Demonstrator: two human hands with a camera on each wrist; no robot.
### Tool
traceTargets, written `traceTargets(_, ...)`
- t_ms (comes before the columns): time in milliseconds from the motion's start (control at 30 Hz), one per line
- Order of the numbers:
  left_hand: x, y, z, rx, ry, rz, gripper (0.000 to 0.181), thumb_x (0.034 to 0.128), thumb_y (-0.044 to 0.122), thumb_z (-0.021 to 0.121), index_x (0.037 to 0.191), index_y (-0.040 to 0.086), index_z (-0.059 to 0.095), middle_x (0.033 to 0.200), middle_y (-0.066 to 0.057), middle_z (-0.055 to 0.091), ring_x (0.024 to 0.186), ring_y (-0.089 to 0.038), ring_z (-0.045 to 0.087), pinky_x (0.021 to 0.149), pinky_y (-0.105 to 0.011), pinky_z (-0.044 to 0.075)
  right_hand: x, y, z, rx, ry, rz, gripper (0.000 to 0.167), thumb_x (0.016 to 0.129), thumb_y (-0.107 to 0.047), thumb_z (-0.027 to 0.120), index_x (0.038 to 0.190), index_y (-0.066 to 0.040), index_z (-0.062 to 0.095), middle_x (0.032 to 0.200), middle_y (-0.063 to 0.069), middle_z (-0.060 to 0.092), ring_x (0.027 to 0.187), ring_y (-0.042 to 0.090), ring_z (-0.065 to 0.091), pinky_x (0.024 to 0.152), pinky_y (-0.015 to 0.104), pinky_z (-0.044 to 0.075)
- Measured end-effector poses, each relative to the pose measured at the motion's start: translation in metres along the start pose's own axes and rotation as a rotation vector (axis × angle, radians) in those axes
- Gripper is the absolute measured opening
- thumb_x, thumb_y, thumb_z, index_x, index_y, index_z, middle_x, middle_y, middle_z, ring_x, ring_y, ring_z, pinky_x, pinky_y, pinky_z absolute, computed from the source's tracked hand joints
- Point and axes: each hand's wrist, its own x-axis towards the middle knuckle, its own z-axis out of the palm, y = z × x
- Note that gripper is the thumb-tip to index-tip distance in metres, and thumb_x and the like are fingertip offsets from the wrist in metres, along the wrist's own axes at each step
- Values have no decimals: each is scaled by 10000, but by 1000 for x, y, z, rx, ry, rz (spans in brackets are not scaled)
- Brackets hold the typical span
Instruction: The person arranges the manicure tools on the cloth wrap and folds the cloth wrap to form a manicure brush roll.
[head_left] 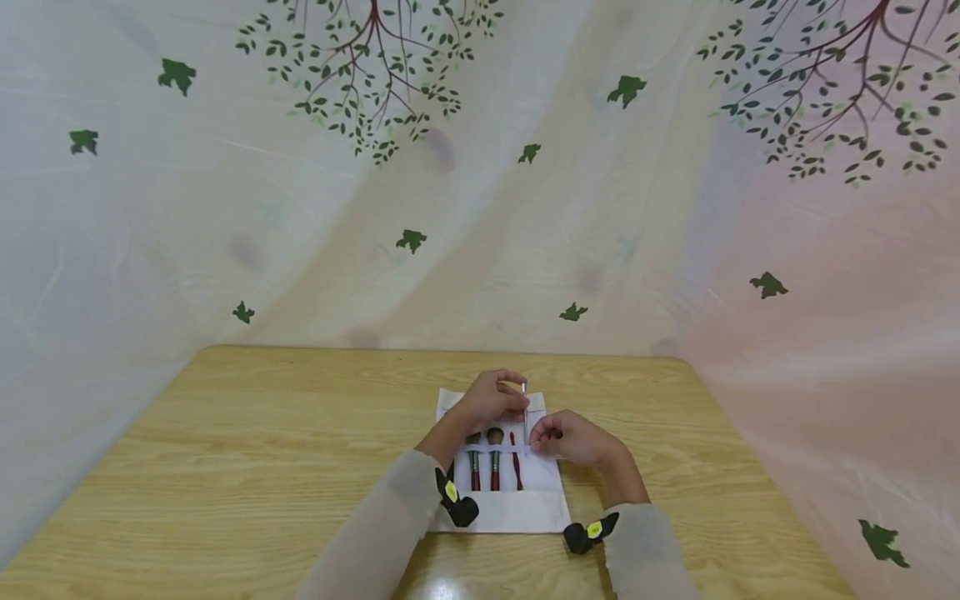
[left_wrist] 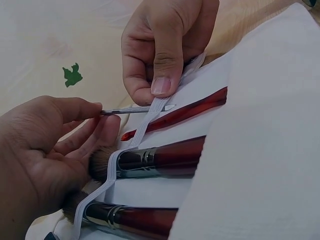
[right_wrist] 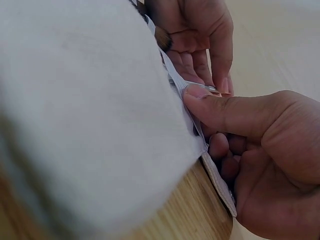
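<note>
A white cloth brush roll (head_left: 517,512) lies spread on the table. My left hand (head_left: 491,398) pinches a thin silver metal tool (left_wrist: 126,111) near its end. The tool's pointed tip passes beneath a white elastic band (left_wrist: 144,125), as the left wrist view shows. Close by, my right hand (right_wrist: 270,125) pinches that band between thumb and fingers near the roll's right edge. Two brushes with dark red handles (left_wrist: 176,157) and a slim red tool (left_wrist: 192,109) sit under the band, their lower ends inside the roll's pocket. The left hand partly covers the bristles.
The wooden table (head_left: 262,450) stretches out around the roll. Behind it hangs a pale curtain (head_left: 322,250) printed with branches and green leaf shapes. Both wrists carry small black cameras (head_left: 465,511) close above the cloth.
</note>
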Motion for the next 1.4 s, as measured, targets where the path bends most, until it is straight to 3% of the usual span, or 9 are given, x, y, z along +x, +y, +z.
traceTargets(200,-2,2,-2,16,-19,-26,425,914,-36,723,1317,-12,591,1023,-138,696,758,-193,706,694,-305,597,0,0,0,-8,0,1,67,982,9,622,980,8,689,896,40,648,841,174,553,759,281,471)
traceTargets(700,2,-1,-3,94,-68,11,362,914,-25,721,1264,-28,628,948,-123,716,749,-177,707,678,-298,594,3,5,-1,1,5,18,98,976,23,613,967,-26,697,885,10,646,842,168,557,768,288,474)
traceTargets(833,1,0,-5,142,-93,21,318,913,0,729,1221,-15,652,934,-116,721,760,-171,703,691,-295,591,4,5,-1,-14,11,11,104,976,21,613,965,-33,700,888,6,652,848,171,562,770,288,476)
traceTargets(1067,-5,2,-9,317,-116,29,272,916,130,770,1167,55,699,959,-59,726,817,-162,688,732,-290,553,2,7,1,-11,16,8,95,985,5,619,961,-35,701,892,5,654,858,178,559,772,290,476)
traceTargets(1400,-3,2,-13,366,-154,20,217,898,171,797,1098,126,725,980,-20,728,851,-169,675,772,-314,540,2,5,0,-7,18,16,86,987,3,618,963,-26,695,891,9,643,863,186,549,774,303,466)
